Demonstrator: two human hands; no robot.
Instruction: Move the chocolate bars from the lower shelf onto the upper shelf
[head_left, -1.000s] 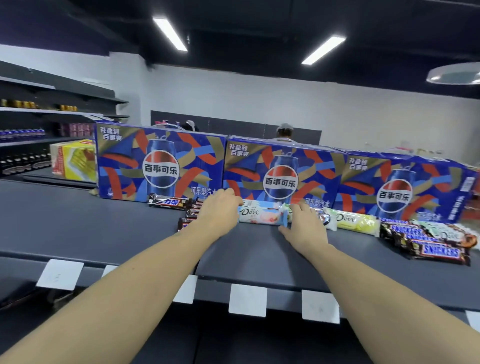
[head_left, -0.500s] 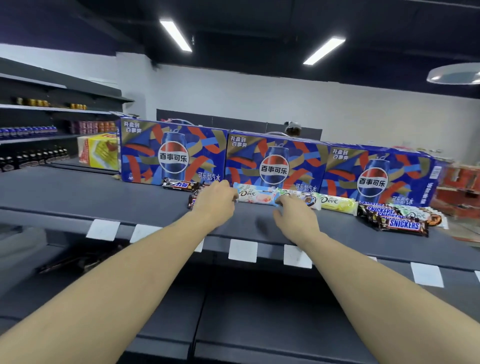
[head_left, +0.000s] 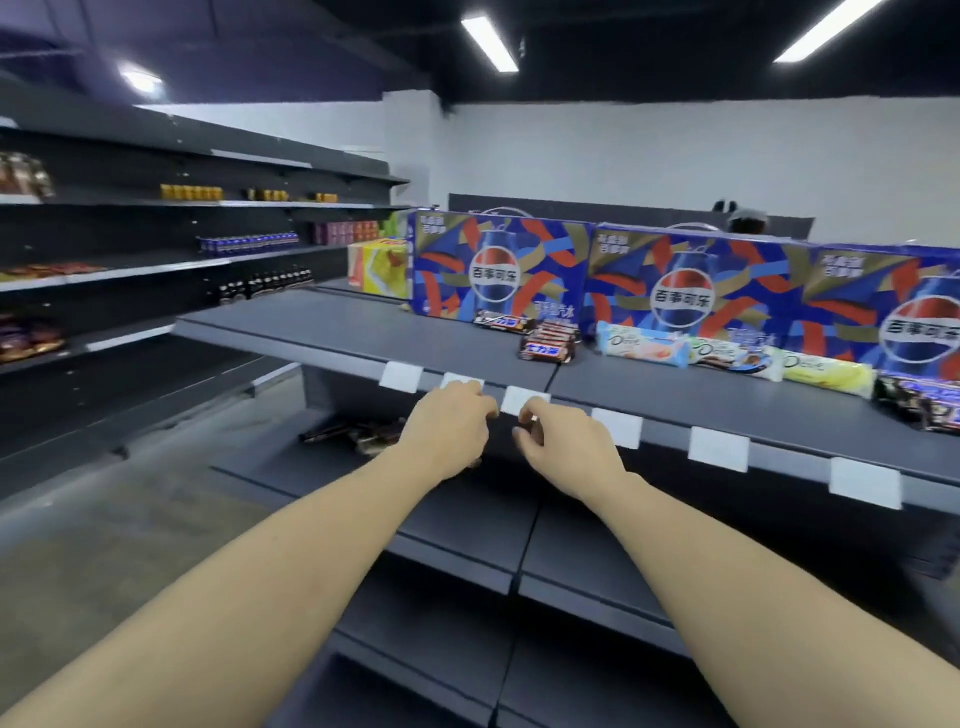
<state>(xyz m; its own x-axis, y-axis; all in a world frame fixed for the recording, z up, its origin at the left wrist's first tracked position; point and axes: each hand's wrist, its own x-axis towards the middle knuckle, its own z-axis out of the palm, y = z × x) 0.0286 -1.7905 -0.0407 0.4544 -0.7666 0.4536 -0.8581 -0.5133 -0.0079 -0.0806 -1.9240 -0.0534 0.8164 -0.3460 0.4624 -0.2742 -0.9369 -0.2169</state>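
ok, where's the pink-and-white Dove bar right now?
In the head view the pink-and-white Dove bar lies on the grey upper shelf, right of centre, against the middle blue Pepsi carton, between the dark Snickers stack and another Dove bar.

Dark chocolate bars (head_left: 358, 432) on lower shelf (head_left: 457, 525), Dove bars (head_left: 644, 347) on upper shelf (head_left: 363, 332)

A white wall (head_left: 675, 156) runs behind the aisle under a dark ceiling (head_left: 311, 41) with lit tube lights (head_left: 489, 43). Grey shelving (head_left: 156, 218) along the left holds drinks and snacks. The floor (head_left: 130, 519) is plain grey concrete, and blue cola cartons (head_left: 498, 275) stand farther back
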